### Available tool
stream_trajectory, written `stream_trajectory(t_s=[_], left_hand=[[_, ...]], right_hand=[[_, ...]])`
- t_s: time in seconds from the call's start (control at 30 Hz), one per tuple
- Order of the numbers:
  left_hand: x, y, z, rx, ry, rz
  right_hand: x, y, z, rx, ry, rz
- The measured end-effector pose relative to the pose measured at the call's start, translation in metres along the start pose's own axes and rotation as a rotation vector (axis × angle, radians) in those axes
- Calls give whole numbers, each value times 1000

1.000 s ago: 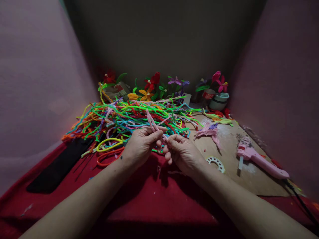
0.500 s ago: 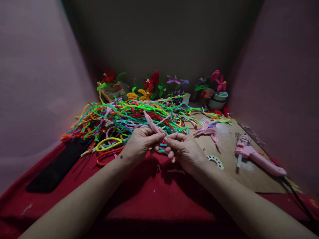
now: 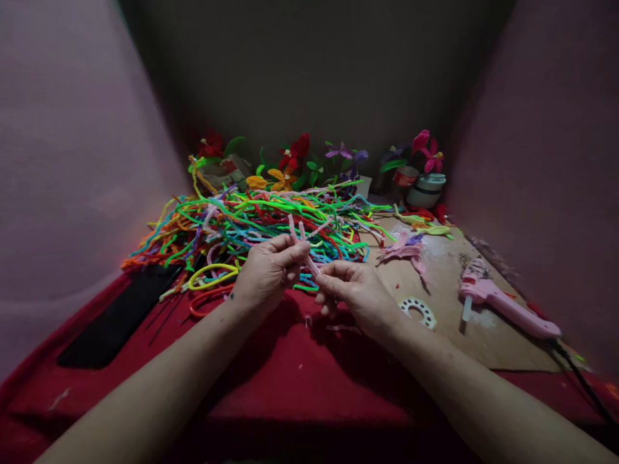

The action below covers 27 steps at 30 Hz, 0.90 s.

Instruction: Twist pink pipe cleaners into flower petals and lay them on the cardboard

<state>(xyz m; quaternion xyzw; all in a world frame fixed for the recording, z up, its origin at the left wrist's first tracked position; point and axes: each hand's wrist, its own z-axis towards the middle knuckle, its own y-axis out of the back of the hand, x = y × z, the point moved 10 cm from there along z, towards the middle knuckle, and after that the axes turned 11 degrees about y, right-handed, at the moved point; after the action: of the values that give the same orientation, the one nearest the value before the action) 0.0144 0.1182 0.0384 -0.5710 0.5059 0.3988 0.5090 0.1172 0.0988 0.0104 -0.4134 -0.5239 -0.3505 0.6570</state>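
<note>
My left hand [image 3: 265, 274] and my right hand [image 3: 355, 293] meet over the red cloth [image 3: 290, 380], both pinched on a folded pink pipe cleaner [image 3: 300, 240]. Its two fuzzy ends stick up above my left fingertips. The lower end runs toward my right thumb and forefinger. Just behind my hands lies a big tangled heap of pipe cleaners [image 3: 251, 222] in green, blue, red, orange and yellow.
A pink glue gun [image 3: 503, 304] with a black cord lies on a brown board [image 3: 464, 322] at the right, near a white ring-shaped piece [image 3: 418, 310] and a pink pipe-cleaner shape [image 3: 405, 248]. Finished pipe-cleaner flowers [image 3: 294, 161] and a jar [image 3: 425, 190] line the back wall. A black strip [image 3: 116, 319] lies at left.
My hands have stayed together on the pink pipe cleaner; its free ends now stand more upright, and my right hand has slipped slightly lower and nearer.
</note>
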Motion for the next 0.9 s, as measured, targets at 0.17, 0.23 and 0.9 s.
stream_trajectory(t_s=[0.17,0.23,0.9], left_hand=[[8,-5,0,28,27,-15],[12,-7,-1,29,45,9],[-16,-20,-12,78,-216,605]], right_hand=[[7,-3,4,33,67,40],[4,-3,5,29,56,72],[-16,11,7,-74,-72,221]])
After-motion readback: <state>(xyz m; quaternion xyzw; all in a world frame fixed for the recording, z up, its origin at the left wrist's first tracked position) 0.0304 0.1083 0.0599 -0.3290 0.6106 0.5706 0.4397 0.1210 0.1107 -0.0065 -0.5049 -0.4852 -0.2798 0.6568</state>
